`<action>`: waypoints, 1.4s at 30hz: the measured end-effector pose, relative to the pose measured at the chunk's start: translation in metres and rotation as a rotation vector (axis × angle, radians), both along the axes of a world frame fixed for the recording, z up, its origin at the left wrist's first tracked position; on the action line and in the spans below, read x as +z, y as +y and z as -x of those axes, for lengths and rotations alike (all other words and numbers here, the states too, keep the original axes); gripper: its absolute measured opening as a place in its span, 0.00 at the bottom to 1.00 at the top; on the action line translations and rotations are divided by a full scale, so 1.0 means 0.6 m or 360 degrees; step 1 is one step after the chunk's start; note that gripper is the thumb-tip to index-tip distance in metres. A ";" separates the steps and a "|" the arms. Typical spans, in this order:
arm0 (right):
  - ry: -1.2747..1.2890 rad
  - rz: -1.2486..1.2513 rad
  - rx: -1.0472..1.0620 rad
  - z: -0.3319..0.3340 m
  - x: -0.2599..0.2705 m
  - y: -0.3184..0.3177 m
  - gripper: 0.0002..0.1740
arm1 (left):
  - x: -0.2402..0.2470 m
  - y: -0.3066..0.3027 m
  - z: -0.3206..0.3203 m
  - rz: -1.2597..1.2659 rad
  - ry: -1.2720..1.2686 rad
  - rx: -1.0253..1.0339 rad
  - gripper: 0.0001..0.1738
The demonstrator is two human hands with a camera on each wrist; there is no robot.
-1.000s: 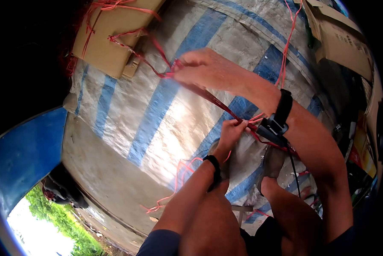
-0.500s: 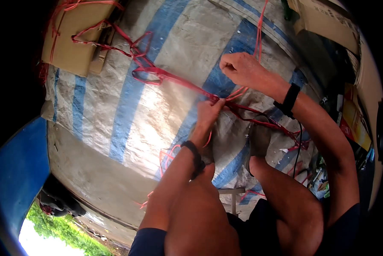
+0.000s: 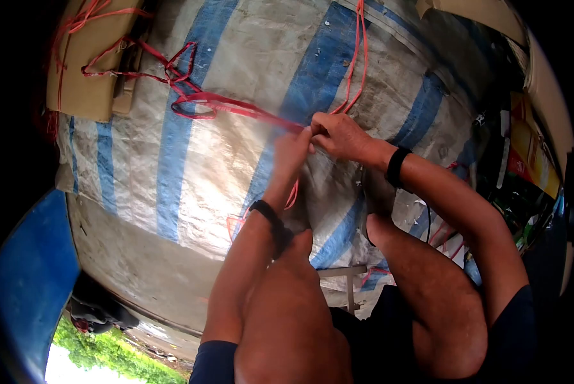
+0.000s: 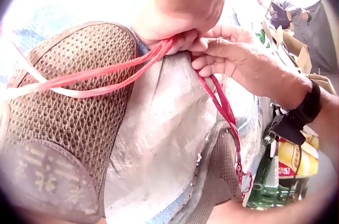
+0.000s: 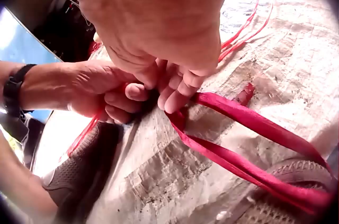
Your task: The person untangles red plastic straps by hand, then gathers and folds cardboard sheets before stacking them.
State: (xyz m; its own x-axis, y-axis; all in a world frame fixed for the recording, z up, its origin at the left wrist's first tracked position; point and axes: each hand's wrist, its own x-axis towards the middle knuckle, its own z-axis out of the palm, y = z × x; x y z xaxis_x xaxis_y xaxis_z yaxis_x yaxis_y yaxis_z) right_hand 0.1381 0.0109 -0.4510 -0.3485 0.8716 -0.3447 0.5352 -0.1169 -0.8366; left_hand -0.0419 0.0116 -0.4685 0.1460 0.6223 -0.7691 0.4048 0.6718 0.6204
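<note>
A dark red strap point(image 3: 235, 105) runs from the upper left of the head view to where both hands meet. My left hand point(image 3: 291, 152) grips the cords there; in the left wrist view pink cord point(image 4: 95, 78) passes into its curled fingers. Touching it, my right hand point(image 3: 346, 137) has its fingers curled at the same spot. The right wrist view shows red strap loops point(image 5: 238, 166) leaving from under the right fingers point(image 5: 180, 89), with the exact junction hidden between the hands. Pink cord point(image 3: 362, 57) also stretches up from the right hand.
A blue and white striped sheet point(image 3: 223, 147) lies below. Flat cardboard point(image 3: 85, 70) tied with pink cord is at the upper left. Shoes point(image 4: 79, 86) stand on the sheet under the hands. More cardboard point(image 3: 492, 18) and green bottles point(image 4: 270, 181) are at the right.
My right hand has let go of the strap at the upper left and come down beside the left hand. The head view has shifted, moving the sheet and cardboard leftward.
</note>
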 end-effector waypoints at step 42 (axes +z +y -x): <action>-0.0421 -0.0053 0.0110 0.035 -0.014 0.026 0.11 | 0.204 0.188 0.327 -0.0121 -0.0828 0.1130 0.04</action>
State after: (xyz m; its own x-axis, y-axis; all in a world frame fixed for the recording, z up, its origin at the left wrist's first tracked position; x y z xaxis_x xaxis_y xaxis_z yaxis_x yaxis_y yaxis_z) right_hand 0.1169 0.0268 -0.4594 -0.3090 0.8613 -0.4033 0.7414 -0.0475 -0.6694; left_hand -0.2382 0.1243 -0.3461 0.0257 0.7459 -0.6656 -0.4385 0.6067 0.6630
